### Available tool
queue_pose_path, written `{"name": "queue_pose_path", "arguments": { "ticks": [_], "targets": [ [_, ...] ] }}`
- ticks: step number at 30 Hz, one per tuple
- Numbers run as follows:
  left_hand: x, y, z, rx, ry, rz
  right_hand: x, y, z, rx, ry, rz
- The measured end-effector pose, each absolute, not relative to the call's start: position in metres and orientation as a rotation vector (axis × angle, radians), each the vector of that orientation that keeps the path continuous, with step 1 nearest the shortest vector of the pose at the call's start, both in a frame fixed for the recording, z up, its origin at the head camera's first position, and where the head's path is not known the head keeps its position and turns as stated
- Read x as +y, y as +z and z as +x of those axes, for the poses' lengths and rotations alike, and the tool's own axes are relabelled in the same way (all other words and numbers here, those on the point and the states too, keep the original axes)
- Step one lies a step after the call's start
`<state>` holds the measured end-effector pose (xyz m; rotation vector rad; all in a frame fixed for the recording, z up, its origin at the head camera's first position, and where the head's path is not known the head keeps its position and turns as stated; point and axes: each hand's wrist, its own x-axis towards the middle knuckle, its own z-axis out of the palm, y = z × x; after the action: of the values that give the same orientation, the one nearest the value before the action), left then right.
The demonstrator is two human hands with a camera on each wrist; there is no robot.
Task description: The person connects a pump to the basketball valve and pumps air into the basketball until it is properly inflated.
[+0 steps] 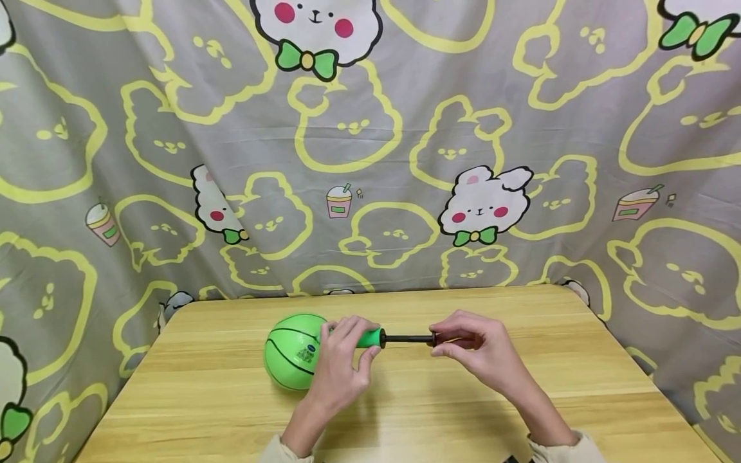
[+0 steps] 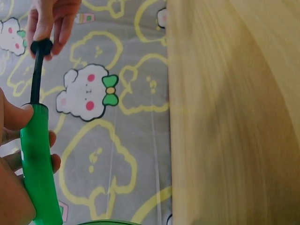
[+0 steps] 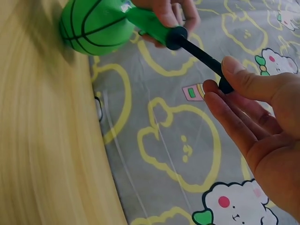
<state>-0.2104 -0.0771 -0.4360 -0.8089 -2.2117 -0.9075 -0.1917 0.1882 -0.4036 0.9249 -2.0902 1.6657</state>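
Observation:
A hand pump with a green barrel [image 2: 37, 159] and a black rod [image 1: 408, 339] lies level above the table. My left hand [image 1: 341, 363] grips the barrel, fingers on the far side and thumb on the near side. My right hand [image 1: 483, 347] pinches the black end knob [image 3: 225, 86] between thumb and fingers, with the rod drawn out of the barrel. A green ball with black lines [image 1: 292, 354] sits at the barrel's left end. In the right wrist view the barrel's tip meets the ball; the exact joint is hard to make out.
The wooden table [image 1: 220, 411] spreads beneath both hands. A grey curtain [image 1: 376, 148] with yellow outlines and white bunny faces hangs behind it and along its sides. A small dark object [image 1: 511, 459] shows at the bottom edge, near the right sleeve [image 1: 570, 448].

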Motion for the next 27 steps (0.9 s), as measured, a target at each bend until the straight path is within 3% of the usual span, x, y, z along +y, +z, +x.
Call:
{"name": "queue_pose_path", "arguments": {
  "ticks": [15, 27],
  "targets": [
    [-0.066, -0.44, -0.2, -2.238, -0.852, -0.864, 0.154, -0.423, -0.191, -2.042, 1.556, 0.973],
    [-0.075, -0.435, -0.204, -2.285, -0.877, -0.858, 0.164, -0.41, -0.187, -2.145, 1.62, 0.927]
  ]
}}
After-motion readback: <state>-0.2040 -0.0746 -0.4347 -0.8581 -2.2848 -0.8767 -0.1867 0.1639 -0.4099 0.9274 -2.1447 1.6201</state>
